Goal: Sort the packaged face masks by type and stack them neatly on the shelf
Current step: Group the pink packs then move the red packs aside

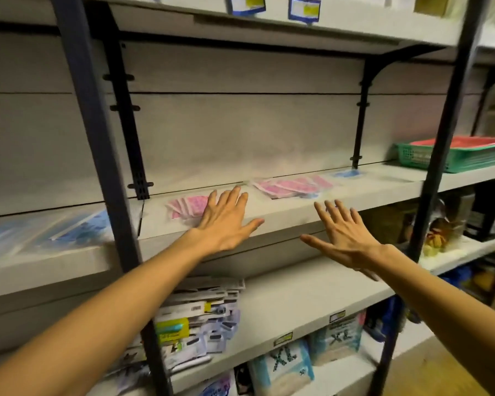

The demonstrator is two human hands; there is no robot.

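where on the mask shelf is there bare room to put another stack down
Bare shelf shows between the left pink mask pile and the fanned pink pile, and along the front edge by the right hand. More lies between the blue packet and the green basket. The back middle is crowded. The left hand partly covers the left pile.
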